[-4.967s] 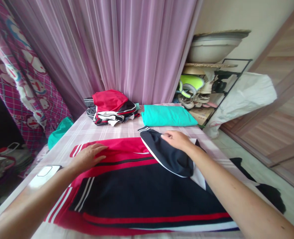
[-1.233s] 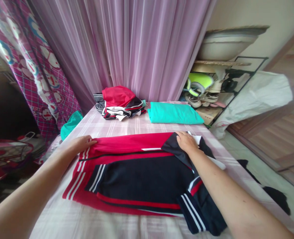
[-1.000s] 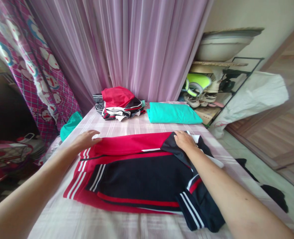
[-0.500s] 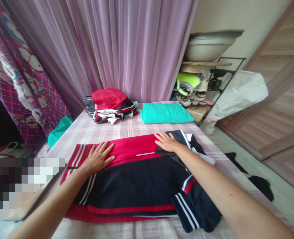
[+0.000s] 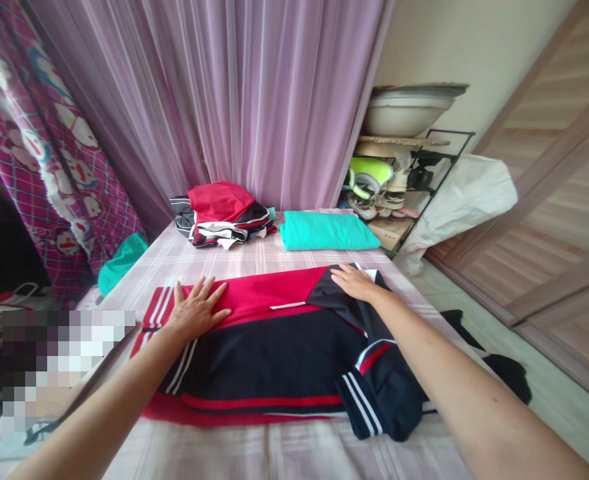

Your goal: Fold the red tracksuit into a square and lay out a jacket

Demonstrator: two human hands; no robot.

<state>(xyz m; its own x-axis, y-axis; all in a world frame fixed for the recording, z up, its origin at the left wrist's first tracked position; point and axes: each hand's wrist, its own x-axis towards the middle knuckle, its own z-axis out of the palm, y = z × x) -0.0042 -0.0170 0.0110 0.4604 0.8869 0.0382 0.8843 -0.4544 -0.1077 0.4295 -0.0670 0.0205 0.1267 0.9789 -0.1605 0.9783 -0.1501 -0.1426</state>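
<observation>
A red and navy track jacket with white stripes lies partly folded on the plaid-covered table. My left hand rests flat on its red part near the striped hem, fingers spread. At the far right, my right hand lies palm down on the dark shoulder area, fingers stretched out. One sleeve, ending in a striped navy cuff, is bent toward the near right edge. My right forearm hides part of the jacket's right side.
Behind the jacket sit a pile of red, dark and white clothes and a folded turquoise cloth. A rack with shoes and a basin stands at the back right, beside a white bag. Purple curtains hang behind the table.
My right hand has slid to the right, from the red part onto the dark shoulder. The loose white edges there now lie tucked in more. My left hand stays nearly in place.
</observation>
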